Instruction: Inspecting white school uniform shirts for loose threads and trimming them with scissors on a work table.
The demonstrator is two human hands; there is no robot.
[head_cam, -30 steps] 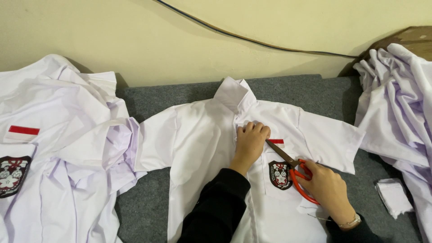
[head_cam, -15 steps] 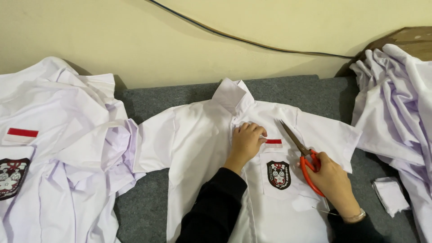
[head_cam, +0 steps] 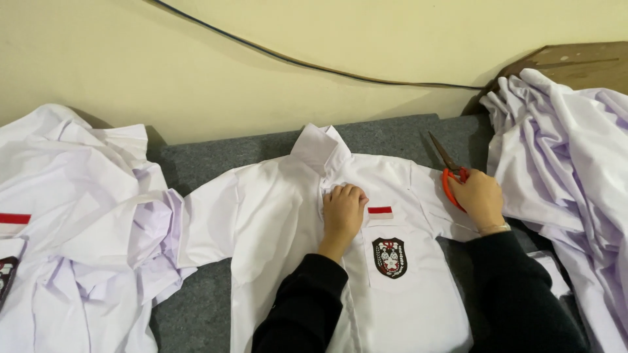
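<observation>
A white short-sleeved shirt lies flat, front up, on the grey felt surface, collar toward the wall. It has a small red-and-white patch and a dark crest badge on the chest pocket. My left hand rests with curled fingers on the button placket just below the collar. My right hand is over the shirt's right shoulder and holds red-handled scissors, blades pointing up toward the wall. Both arms wear black sleeves.
A heap of white shirts lies at the left, another heap at the right against a brown wooden piece. A dark cable runs along the cream wall behind.
My right hand has carried the scissors from the crest badge area up and right to the shirt's shoulder. My left hand has stayed near the collar.
</observation>
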